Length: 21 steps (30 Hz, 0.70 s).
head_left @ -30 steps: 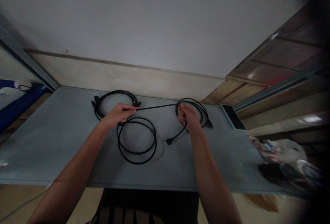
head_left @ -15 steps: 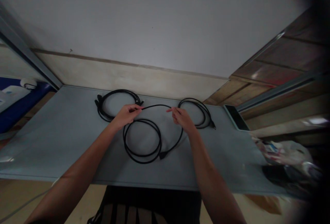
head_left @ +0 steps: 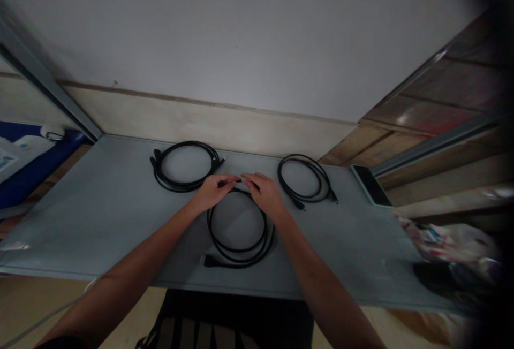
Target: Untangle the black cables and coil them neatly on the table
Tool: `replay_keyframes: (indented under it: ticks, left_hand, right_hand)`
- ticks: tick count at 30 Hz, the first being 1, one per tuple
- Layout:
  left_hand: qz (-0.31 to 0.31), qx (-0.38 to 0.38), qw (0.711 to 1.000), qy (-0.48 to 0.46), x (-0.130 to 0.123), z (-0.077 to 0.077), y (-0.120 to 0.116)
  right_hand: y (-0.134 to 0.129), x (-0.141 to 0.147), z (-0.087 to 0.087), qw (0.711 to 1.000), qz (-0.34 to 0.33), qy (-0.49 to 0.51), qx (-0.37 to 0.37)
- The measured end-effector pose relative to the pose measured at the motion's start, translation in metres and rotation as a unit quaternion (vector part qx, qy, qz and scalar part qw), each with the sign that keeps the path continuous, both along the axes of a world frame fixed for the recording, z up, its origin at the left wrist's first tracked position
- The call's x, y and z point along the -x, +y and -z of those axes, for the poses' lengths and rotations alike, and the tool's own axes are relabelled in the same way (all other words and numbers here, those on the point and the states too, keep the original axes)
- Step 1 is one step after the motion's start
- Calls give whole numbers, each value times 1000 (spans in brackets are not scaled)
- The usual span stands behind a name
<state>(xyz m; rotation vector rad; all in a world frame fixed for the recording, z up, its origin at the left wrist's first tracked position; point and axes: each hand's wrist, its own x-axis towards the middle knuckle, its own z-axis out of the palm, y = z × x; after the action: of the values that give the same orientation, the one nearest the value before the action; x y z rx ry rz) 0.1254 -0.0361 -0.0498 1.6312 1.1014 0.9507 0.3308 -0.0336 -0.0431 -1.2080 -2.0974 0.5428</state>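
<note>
A black cable lies in loops on the grey table in front of me, its flat connector at the near left of the loops. At the far side of these loops my left hand pinches the cable. Close beside it, fingertips almost touching, my right hand is closed on the same cable; its fingers partly cover the held stretch. Left of my hands rests a coiled black cable with several connector ends. Another coiled black cable lies to the right, two plugs showing.
A phone lies at the right edge of the grey table. Beyond it are a plastic bag and a dark object. A pale wall rises behind the table. Blue material is at the left.
My hands have come together, the right moving left. The front cable's free end has been wound round into the loops, and its connector has swung from the right to the near left.
</note>
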Motion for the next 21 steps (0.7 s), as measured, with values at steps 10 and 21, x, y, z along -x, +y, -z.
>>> replay_keyframes:
  ticks: [10,21]
  left_hand:
    - [5,158,984,-88,2,-8,-4]
    - [3,156,985,-77,8,-13,-2]
  right_hand:
    - [19,-24,9,998,57,9,18]
    - [41,-88,8,975,216,-46,-19]
